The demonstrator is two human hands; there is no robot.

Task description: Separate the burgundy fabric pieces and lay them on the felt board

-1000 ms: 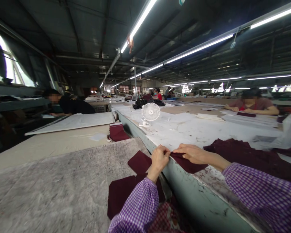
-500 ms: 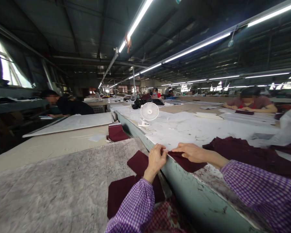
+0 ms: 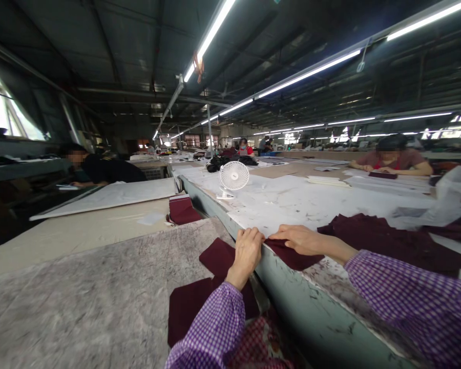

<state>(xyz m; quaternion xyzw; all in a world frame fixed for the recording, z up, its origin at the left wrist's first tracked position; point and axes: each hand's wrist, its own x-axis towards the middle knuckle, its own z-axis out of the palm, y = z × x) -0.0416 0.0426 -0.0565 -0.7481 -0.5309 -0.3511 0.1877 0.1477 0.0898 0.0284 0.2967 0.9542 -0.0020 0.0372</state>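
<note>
Maroon cloth [image 3: 295,261] looks unfinished: right hand [image 3: 302,240] fingers pressing, left hand [image 3: 248,252] fingers bunched, both grips unclear. Loose pieces [image 3: 189,306]: done or waiting, can't tell.

Glaring tube lights [image 3: 309,75], dim roof [image 3: 126,46]

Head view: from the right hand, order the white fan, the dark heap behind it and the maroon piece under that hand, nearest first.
1. Maroon piece: directly under the right hand.
2. White fan: ahead, to the left.
3. Dark heap: just past the fan.
</note>
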